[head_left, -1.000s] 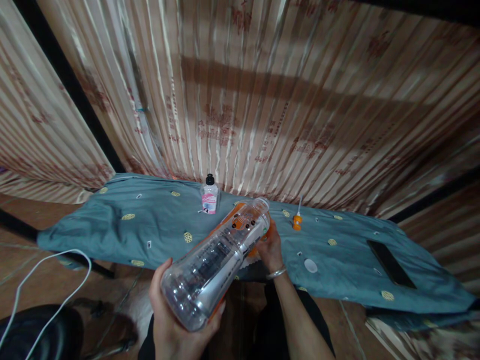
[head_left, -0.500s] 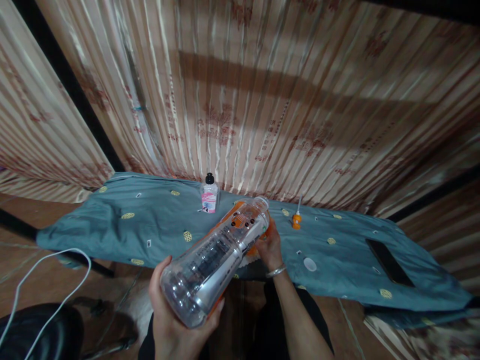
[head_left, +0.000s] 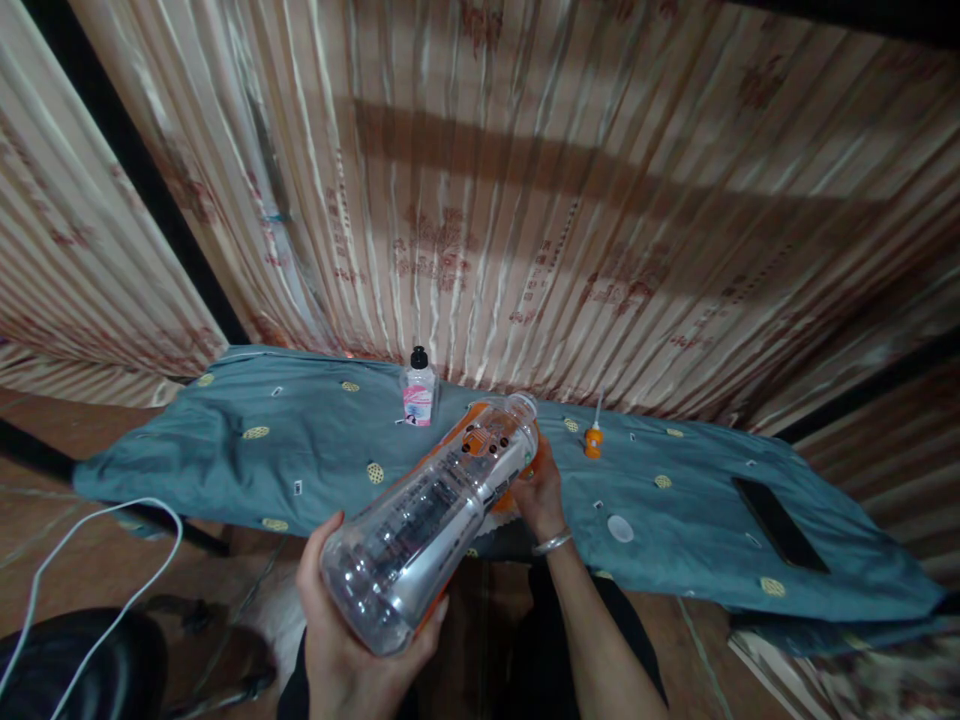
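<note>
A large clear plastic bottle (head_left: 427,530) with an orange and silver label lies tilted between my hands, its neck pointing away to the right. My left hand (head_left: 360,640) is wrapped round the base end. Near the neck, my right hand (head_left: 541,490) grips the far side, its fingers partly hidden behind the bottle. No cap shows on the mouth. A round white cap (head_left: 620,528) lies on the cloth to the right of my right wrist. Part of something orange shows behind the bottle, and I cannot tell what it is.
On the patterned green cloth (head_left: 322,440) stand a pink-labelled bottle with a black cap (head_left: 418,390) and a small orange pump top (head_left: 593,440). A black phone-like slab (head_left: 780,525) lies at the right. Behind hangs a pleated curtain (head_left: 480,220). A white cable (head_left: 97,520) loops at the left.
</note>
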